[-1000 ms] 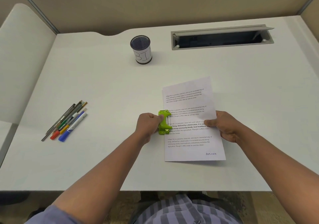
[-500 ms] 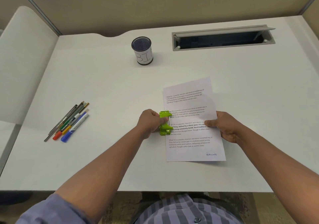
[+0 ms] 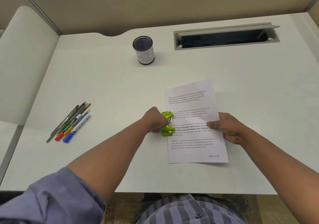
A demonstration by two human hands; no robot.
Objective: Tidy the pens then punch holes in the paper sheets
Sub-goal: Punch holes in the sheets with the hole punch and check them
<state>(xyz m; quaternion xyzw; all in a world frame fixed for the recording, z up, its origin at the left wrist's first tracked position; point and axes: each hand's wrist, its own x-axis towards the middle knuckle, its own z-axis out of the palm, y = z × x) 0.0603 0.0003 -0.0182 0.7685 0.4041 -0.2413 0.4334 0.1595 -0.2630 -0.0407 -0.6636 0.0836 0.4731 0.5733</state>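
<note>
Head cam: your left hand is clamped round the glossy green plastic hole punch at the printed paper sheet's left edge, mid-desk. Your right hand pinches the opposite edge. Loose pens lie far left; the mesh cup's inside is too dark to read.

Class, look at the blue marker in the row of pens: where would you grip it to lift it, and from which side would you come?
Grip the blue marker mid-barrel, coming from above and its right: it lies flat, outermost in the pens, so that side is free.
</note>
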